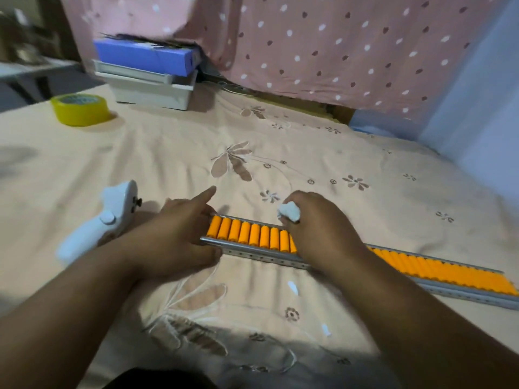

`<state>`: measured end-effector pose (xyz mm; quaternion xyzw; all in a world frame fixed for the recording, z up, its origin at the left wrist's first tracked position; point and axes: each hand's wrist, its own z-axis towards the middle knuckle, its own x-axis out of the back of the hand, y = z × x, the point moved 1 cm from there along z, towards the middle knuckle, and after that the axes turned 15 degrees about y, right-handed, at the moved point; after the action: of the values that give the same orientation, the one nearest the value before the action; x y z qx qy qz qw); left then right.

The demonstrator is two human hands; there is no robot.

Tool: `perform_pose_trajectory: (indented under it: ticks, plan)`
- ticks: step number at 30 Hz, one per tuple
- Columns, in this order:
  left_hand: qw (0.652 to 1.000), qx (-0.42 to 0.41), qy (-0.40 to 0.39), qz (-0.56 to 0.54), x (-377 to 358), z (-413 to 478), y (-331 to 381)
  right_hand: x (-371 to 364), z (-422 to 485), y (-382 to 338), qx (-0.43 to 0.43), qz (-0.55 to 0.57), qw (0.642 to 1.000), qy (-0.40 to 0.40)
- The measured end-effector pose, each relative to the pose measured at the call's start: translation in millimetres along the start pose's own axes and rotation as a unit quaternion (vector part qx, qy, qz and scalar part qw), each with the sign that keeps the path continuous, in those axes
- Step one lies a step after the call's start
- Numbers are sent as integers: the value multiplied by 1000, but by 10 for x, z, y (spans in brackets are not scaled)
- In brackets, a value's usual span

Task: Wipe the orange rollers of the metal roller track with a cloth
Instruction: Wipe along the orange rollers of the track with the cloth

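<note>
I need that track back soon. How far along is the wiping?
Done: cannot tell; all orange rollers look alike. In hand: the right hand holds a bunched white cloth over the metal roller track near its left end, which the left hand holds. Left: probably the long stretch to the right or the few rollers to the left.

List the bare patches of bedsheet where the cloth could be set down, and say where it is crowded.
Widest bare bedsheet: between the tape roll, the boxes and the track. More lies beyond the track, toward the curtain. Crowded: the track's left end, with the left hand, the right hand gripping the cloth, and the controller.
</note>
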<state>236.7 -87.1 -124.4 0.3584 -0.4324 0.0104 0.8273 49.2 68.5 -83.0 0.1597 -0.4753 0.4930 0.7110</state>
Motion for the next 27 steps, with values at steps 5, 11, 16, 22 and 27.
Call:
perform_pose_trajectory:
  ticks: [5,11,16,22,27]
  plan:
    - [999,34,10,-22,-1,8,-32,-193,-120,-597,89,-3,996,-3]
    - [997,65,15,-47,59,-13,-53,-263,-193,-1120,153,66,985,-49]
    - [998,45,8,-32,20,23,-41,31,-288,-726,188,98,972,-99]
    - [997,62,14,-33,20,16,-62,-133,193,-372,112,65,991,-15]
    - [995,67,22,-64,-12,20,-52,-334,3,-742,207,53,975,-56]
